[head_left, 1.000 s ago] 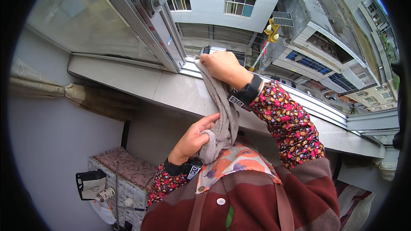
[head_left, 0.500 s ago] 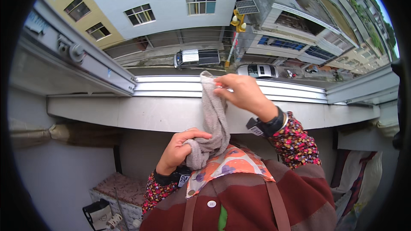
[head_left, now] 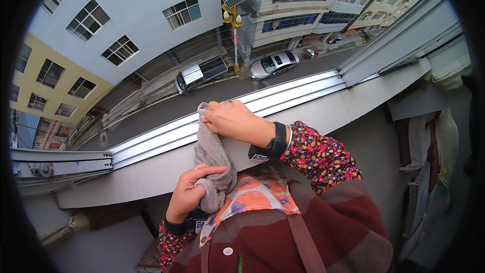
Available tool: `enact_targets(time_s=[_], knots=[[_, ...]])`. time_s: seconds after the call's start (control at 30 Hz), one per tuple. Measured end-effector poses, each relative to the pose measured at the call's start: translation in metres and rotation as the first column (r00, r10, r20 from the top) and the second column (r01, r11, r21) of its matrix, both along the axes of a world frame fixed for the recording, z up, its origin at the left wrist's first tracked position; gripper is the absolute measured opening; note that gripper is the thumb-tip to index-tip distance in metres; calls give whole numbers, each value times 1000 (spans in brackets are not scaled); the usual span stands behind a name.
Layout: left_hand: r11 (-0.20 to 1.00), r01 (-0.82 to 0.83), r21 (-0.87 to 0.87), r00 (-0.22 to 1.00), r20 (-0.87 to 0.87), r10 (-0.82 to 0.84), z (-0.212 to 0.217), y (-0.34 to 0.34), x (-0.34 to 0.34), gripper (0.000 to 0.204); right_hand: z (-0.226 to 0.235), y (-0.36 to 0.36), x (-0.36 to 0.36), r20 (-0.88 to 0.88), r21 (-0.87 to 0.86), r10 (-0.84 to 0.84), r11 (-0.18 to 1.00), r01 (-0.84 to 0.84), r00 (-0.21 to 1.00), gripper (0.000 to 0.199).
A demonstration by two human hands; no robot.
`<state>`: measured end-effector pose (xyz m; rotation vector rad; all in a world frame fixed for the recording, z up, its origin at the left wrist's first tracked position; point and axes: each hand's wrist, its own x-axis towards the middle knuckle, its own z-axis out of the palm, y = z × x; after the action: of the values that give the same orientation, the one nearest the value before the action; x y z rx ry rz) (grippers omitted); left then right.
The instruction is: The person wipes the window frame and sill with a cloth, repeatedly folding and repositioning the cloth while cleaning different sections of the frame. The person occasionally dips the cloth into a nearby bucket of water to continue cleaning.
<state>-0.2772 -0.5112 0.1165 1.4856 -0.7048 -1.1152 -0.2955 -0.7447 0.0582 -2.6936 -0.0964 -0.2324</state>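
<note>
Right hand: our right hand (head_left: 233, 121) pinches the top end of a grey cloth (head_left: 213, 164) against the window track (head_left: 283, 96) — fingers closed on it.
Left hand: our left hand (head_left: 189, 192) grips the cloth's bunched lower end, just below the sill's inner edge.
Cloth: it hangs from the track down over the pale window sill (head_left: 151, 172) — taut between both hands.
Beyond: a street with two parked cars (head_left: 235, 68).

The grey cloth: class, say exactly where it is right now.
In the head view, near centre, the grey cloth hangs from the right hand at the metal window track down to the left hand gripping its lower end.
</note>
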Motion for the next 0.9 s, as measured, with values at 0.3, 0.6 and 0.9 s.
enact_targets(time_s=[0.3,0.6,0.9], knots=[[960,257,-112,966,1,-258,-6,-108,-21,71,17,-170,-123,-30,-325,-461,844,427,887,20],[901,433,-29,894,138,-425,-11,-107,-13,66,75,-184,-184,65,476,-624,705,525,779,16],[960,189,-206,982,58,-181,-27,-24,19,40,65,-138,-121,-108,228,-395,883,410,912,22]])
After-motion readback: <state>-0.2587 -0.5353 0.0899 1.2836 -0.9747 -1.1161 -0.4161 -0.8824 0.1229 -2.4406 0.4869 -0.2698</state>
